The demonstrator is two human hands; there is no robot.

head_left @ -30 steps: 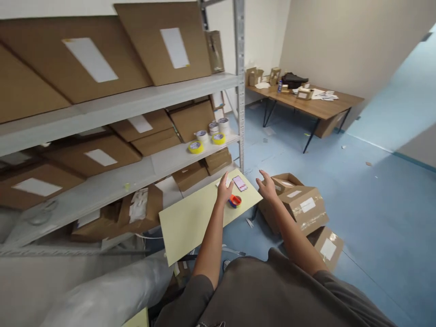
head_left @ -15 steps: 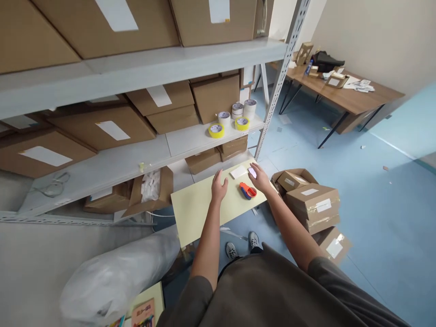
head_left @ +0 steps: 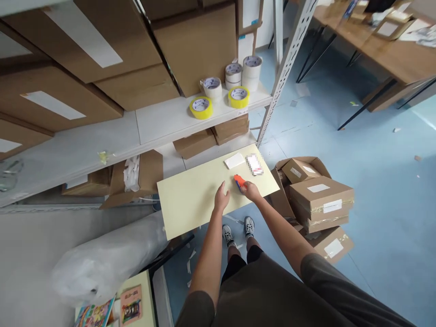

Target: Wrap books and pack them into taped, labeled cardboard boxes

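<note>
My right hand is closed around the rear of an orange and blue tape dispenser, which rests on a pale yellow tabletop. The fingers cover most of the dispenser. My left hand hovers over the front part of the tabletop, thumb and fingers apart, holding nothing. Behind the dispenser lies a small white pad or card. To its right is a phone, its screen pixelated.
Yellow tape rolls and white tape rolls stand on the grey shelf among large cartons. Cardboard boxes are piled on the floor at right. A bubble-wrap roll lies at left, near books. A wooden table stands far right.
My right hand has moved from beside the phone back towards me and onto the tape dispenser. My left hand stays open, a little lower. The view has tilted down.
</note>
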